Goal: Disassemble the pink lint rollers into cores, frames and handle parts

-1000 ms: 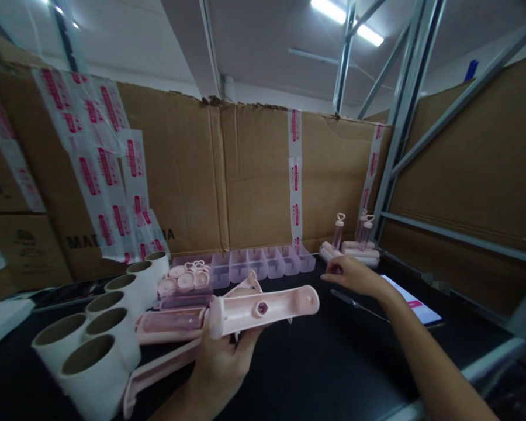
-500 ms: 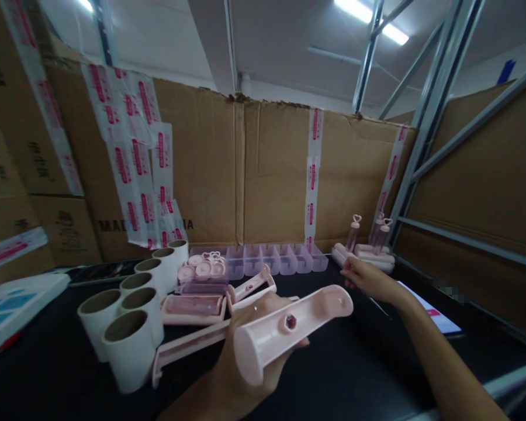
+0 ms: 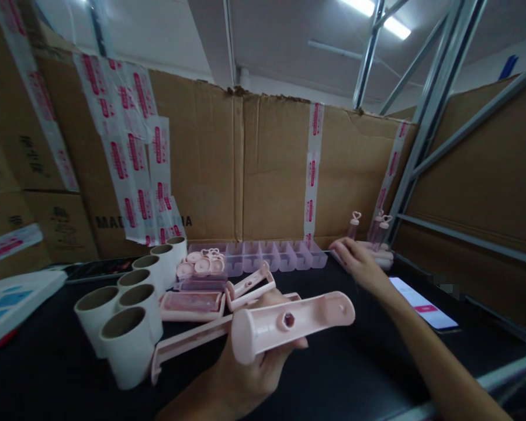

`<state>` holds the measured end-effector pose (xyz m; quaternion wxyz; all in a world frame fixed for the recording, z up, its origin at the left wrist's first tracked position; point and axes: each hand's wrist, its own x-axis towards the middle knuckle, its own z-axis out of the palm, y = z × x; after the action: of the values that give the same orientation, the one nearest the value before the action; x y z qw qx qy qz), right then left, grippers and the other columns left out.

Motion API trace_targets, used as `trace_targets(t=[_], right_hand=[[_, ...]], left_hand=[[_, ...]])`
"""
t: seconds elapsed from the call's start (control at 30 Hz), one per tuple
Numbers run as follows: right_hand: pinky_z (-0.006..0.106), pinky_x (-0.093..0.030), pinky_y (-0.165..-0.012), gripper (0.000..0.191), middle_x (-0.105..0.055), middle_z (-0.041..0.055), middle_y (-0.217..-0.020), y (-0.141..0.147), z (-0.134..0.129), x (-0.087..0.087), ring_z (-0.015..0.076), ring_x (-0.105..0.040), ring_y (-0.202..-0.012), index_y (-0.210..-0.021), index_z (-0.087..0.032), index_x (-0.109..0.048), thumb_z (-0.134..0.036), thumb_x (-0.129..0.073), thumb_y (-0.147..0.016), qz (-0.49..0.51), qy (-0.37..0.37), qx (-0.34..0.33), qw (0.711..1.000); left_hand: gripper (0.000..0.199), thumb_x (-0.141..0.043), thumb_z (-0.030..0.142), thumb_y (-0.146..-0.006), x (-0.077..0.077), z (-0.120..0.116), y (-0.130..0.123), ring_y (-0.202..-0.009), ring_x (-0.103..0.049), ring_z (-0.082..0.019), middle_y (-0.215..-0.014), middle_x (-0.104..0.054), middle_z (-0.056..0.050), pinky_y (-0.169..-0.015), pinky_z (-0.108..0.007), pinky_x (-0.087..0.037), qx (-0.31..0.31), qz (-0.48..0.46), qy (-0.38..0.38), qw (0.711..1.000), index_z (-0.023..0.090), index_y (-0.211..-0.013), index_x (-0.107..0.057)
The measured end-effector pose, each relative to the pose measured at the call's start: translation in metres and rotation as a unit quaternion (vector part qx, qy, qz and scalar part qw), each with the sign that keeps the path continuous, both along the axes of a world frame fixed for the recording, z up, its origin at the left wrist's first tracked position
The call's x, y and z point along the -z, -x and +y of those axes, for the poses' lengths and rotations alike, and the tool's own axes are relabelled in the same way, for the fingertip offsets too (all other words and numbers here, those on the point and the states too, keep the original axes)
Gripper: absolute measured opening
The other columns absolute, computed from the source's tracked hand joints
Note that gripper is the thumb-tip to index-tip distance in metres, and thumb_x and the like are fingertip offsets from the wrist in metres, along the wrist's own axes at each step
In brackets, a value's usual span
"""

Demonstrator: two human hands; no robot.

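My left hand (image 3: 249,362) is wrapped round a pale pink trough-shaped part (image 3: 311,321), held near the camera with its hollow side showing and a dark red spot in a hole. Behind that hand lie more pink parts, among them a long pink rail (image 3: 193,339) and a pink frame (image 3: 256,286). At the back right, my right hand (image 3: 350,257) is at the pink bases (image 3: 381,257), which carry clear tubes with heart-shaped tops (image 3: 355,219). Its fingers are bent over the nearest base, and whether they grip it cannot be made out.
Several white cardboard tubes (image 3: 127,345) stand at the left. A clear purple compartment tray (image 3: 272,257) lies along the cardboard wall (image 3: 276,169), pink discs (image 3: 201,263) at its left end. A lit phone (image 3: 425,307) lies right of my right forearm; a metal frame rises behind.
My right hand has moved slightly left and up, onto the nearest pink base. The pink trough in my left hand has turned a little, nearer to level. The camera view has shifted slightly.
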<state>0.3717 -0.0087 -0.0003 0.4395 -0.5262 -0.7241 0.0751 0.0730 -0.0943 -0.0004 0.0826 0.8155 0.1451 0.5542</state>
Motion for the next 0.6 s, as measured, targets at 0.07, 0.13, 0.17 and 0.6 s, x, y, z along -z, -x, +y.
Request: trace_targets(t=[0.07, 0.13, 0.17, 0.6], right_hand=[[0.030, -0.042, -0.060, 0.037, -0.048, -0.0003, -0.081, 0.015, -0.018, -0.026, 0.0171, -0.052, -0.068, -0.106, -0.025, -0.047, -0.050, -0.020, -0.106, 0.087, -0.069, 0.003, 0.994], [0.029, -0.043, -0.061, 0.030, -0.048, -0.0016, -0.080, 0.035, -0.038, -0.053, 0.0159, -0.052, -0.067, -0.097, -0.027, -0.046, -0.051, -0.030, -0.106, 0.269, -0.148, -0.067, 0.949], [0.029, -0.043, -0.060, 0.027, -0.049, -0.0022, -0.077, 0.047, -0.048, -0.066, 0.0155, -0.053, -0.064, -0.092, -0.027, -0.046, -0.050, -0.039, -0.104, 0.356, -0.174, -0.123, 0.910], [0.018, -0.038, -0.040, 0.015, -0.069, -0.0037, -0.068, 0.132, -0.063, -0.106, 0.0092, -0.054, -0.046, -0.096, -0.026, -0.054, -0.039, -0.062, -0.099, 0.399, -0.167, -0.317, 0.844]], left_hand=[[0.018, -0.054, 0.027, -0.101, 0.002, 0.000, 0.000, -0.090, -0.068, -0.020, -0.092, -0.068, -0.003, -0.088, -0.029, -0.054, 0.008, -0.002, 0.000, 1.000, 0.023, -0.088, -0.066], [0.019, -0.051, 0.026, -0.102, 0.005, 0.001, 0.000, -0.095, -0.068, -0.021, -0.095, -0.067, -0.005, -0.087, -0.030, -0.055, 0.023, 0.009, 0.016, 1.000, 0.023, -0.089, -0.065], [0.020, -0.050, 0.026, -0.102, 0.007, 0.002, 0.001, -0.097, -0.067, -0.021, -0.097, -0.067, -0.006, -0.088, -0.031, -0.055, 0.029, 0.014, 0.025, 0.999, 0.022, -0.089, -0.064], [0.035, -0.047, 0.052, -0.102, 0.001, 0.010, 0.007, -0.074, -0.063, -0.017, -0.085, -0.062, -0.005, -0.066, -0.027, -0.052, 0.008, -0.022, -0.026, 0.999, 0.021, -0.099, -0.061]])
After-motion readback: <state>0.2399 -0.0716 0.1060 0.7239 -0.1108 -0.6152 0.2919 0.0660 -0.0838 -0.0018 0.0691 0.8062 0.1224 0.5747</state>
